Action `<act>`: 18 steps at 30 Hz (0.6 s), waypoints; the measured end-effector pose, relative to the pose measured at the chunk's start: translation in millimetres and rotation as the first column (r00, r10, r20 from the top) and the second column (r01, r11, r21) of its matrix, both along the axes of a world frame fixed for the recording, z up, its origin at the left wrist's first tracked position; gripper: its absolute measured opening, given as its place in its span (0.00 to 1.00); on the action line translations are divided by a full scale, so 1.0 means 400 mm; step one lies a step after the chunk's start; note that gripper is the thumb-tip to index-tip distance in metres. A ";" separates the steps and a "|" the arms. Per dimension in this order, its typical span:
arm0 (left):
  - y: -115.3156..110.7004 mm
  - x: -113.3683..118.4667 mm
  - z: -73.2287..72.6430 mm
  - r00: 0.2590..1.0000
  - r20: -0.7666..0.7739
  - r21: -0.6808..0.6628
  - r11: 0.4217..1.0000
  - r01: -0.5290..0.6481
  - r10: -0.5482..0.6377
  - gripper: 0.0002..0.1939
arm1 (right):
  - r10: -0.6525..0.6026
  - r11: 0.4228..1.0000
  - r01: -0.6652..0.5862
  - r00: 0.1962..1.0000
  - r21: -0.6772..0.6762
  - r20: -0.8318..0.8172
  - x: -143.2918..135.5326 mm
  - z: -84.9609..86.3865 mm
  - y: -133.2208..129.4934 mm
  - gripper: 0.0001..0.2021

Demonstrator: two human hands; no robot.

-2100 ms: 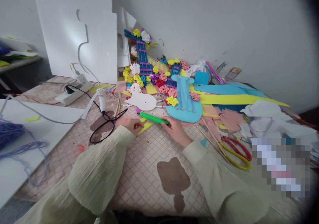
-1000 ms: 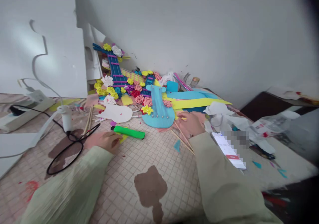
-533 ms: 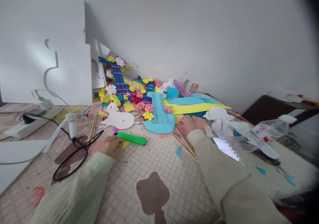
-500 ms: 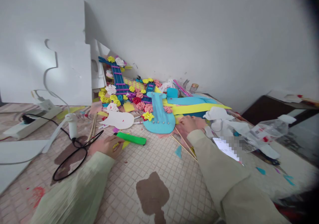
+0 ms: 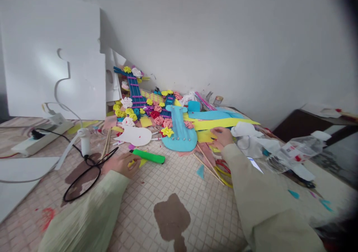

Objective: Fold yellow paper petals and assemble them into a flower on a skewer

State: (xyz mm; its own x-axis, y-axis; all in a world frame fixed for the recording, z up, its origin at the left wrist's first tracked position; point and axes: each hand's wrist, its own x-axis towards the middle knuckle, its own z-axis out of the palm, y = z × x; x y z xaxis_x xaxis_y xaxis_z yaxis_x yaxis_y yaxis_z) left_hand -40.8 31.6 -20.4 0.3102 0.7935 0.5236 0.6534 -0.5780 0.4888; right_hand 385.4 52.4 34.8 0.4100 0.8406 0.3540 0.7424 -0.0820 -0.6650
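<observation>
My left hand rests on the tiled tabletop with its fingers pinched on a small yellow paper scrap. A green cutter-like tool lies just beyond its fingertips. My right hand reaches into the loose yellow and pink paper sheets to the right of the blue foam guitar shape. Its fingertips touch the sheets, and its grip is hidden. A white guitar cutout lies between the two hands, farther back.
Red and yellow scissors and wooden skewers lie by my right sleeve, which partly covers a phone. A plastic bottle lies at right. A power strip, black cable loop and white foam boards are at left.
My right hand let go of the green tool and moved right into the paper pile, shifting the pink sheets and uncovering yellow ones and the scissors. The left hand stayed put.
</observation>
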 end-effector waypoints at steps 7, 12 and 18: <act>-0.027 0.014 0.045 0.999 0.049 0.030 0.999 0.012 -0.013 0.12 | 0.056 0.964 0.050 0.924 0.262 -0.379 -0.074 0.100 -0.050 0.16; -0.094 0.130 0.124 0.879 0.464 -0.389 0.866 0.313 -0.109 0.20 | 0.354 0.935 -0.272 0.745 0.228 -0.565 -0.269 0.108 -0.120 0.17; -0.109 0.254 0.150 0.614 0.782 -0.567 0.531 0.629 0.107 0.29 | 0.484 0.842 -0.500 0.531 0.204 -0.696 -0.438 0.066 -0.152 0.16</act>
